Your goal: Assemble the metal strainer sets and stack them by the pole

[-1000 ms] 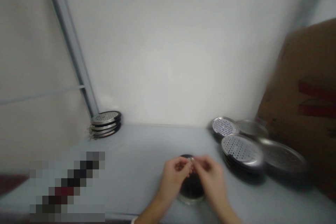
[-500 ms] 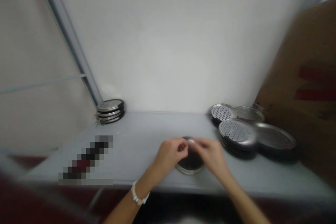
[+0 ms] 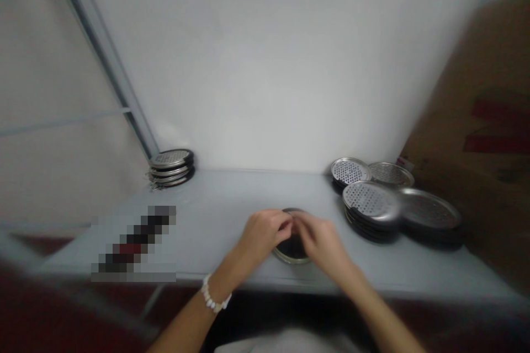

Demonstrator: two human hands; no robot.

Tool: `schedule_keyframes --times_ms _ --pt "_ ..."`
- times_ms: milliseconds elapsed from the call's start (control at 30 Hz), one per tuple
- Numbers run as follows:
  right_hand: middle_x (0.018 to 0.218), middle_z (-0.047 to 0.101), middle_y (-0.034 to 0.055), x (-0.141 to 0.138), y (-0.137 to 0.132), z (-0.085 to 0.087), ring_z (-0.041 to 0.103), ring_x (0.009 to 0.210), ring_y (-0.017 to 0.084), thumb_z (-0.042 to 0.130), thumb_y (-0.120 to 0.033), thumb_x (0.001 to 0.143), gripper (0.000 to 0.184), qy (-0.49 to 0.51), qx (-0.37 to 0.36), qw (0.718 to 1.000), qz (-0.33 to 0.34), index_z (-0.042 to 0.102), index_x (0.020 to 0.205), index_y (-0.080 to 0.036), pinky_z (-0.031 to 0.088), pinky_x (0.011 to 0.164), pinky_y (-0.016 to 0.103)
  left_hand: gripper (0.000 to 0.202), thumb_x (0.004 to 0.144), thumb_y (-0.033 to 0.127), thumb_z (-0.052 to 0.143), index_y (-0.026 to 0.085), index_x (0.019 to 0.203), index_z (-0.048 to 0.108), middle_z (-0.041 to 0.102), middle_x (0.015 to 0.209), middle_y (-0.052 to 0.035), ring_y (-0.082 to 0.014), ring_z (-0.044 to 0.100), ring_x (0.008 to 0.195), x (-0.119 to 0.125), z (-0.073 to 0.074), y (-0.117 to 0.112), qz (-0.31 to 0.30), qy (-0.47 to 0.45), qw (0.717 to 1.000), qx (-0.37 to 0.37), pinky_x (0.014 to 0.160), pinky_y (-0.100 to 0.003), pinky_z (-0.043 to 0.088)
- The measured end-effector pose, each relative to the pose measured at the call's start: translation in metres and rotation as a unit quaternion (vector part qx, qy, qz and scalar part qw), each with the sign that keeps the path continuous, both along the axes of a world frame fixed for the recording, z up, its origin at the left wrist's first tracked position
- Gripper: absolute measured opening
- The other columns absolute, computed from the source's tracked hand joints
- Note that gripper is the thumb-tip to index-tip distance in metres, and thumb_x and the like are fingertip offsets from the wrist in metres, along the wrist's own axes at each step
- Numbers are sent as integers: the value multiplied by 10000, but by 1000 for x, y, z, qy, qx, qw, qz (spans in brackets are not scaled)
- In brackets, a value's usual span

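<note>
A round dark disc with a pale metal rim (image 3: 293, 260) lies on the table near its front edge, partly covered by my hands. Over its far side, my left hand (image 3: 265, 231) is closed in a pinch, a white beaded bracelet on its wrist. My right hand (image 3: 321, 237) pinches right beside it, the fingertips of both meeting. Whatever sits between the fingers is too small and blurred to name. Nearest to my right hand stands a stack of round metal graters (image 3: 370, 201) with black edges.
Behind that stack are another round grater (image 3: 351, 171) and a metal disc (image 3: 391, 175); a larger metal disc (image 3: 430, 209) lies to the right. More stacked graters (image 3: 171, 160) stand at the back left. A cardboard box (image 3: 488, 77) rises on the right. A pixelated patch (image 3: 136, 242) covers the table's left.
My hands stay over the disc, their fingertips drawn closer together. The whole view has shifted slightly, with the table and stacks a little higher in the picture.
</note>
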State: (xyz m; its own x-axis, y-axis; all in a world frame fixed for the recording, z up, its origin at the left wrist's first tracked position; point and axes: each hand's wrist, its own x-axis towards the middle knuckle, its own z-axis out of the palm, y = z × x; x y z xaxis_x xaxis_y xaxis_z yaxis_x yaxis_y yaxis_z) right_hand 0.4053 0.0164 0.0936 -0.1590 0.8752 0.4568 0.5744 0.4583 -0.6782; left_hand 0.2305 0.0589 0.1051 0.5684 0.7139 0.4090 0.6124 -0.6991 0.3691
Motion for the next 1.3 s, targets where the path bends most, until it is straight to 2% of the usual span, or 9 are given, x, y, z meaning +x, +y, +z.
schedule_keyframes --times_ms 133,333,600,1000,1300 --pt "1076 793 110 2 -1 -1 757 919 265 462 -185 959 357 -23 11 1000 -12 751 1167 -162 557 836 350 98 897 145 678 191 885 764 764 821 -43 -187 674 750 -1 -1 1 -4 21 999 32 701 -261 414" --pt "1035 805 102 2 0 -3 767 833 255 477 -173 931 372 -49 30 998 -20 759 1173 -155 578 757 334 60 875 141 729 197 865 749 771 797 -15 -175 690 731 -2 -7 2 3 44 994 103 687 -256 437" --pt "1061 797 131 4 0 -6 774 898 272 491 -145 922 352 -61 82 994 -24 752 1157 -129 605 820 361 38 884 157 731 191 880 748 776 793 -9 -173 705 725 -2 -8 3 -9 37 989 146 682 -259 453" --pt "1075 787 132 5 5 -12 760 953 264 466 -133 967 310 -51 140 989 -17 739 1111 -163 607 865 377 59 872 138 737 193 884 757 784 807 -6 -172 714 722 -2 -5 2 -13 42 991 127 675 -255 465" --pt "1070 796 107 8 1 -4 769 956 263 490 -167 956 292 -16 101 994 -24 749 1088 -181 608 870 372 64 881 143 730 198 888 762 790 814 -13 -174 716 731 -3 -3 2 -11 46 992 121 683 -253 468"
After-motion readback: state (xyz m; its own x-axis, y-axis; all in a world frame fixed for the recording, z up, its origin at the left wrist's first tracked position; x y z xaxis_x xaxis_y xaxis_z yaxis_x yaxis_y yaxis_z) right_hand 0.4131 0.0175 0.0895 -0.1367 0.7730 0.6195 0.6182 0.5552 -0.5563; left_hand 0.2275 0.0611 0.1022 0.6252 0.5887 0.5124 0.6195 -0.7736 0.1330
